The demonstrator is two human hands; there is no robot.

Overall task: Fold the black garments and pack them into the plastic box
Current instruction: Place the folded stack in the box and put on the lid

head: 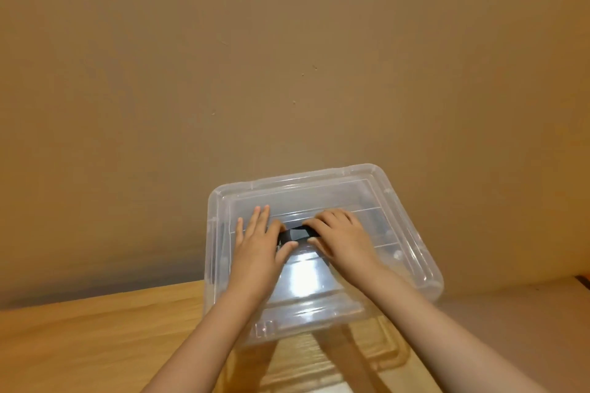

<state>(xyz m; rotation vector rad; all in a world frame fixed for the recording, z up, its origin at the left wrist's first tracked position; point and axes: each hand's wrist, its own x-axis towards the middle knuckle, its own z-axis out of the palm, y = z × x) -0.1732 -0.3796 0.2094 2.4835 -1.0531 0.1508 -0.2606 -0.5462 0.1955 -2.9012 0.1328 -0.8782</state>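
Black folded garment (298,234), a small strip, lies inside the clear plastic box (319,177) on the wooden tabletop (95,338). At the box's middle, the left hand (255,242) presses it with straight fingers and the right hand (341,239) curls over its end. It should be flattened evenly against the box floor before letting go, so the fold holds.

So the plastic box (319,176) is a see-through tub with rounded corners and a wide rim. It sits open and upright on the wood table (95,344), turned a bit off square. Down inside, around the middle of the floor, there's a small black garment (298,234) folded into a flat strip, only partly showing.
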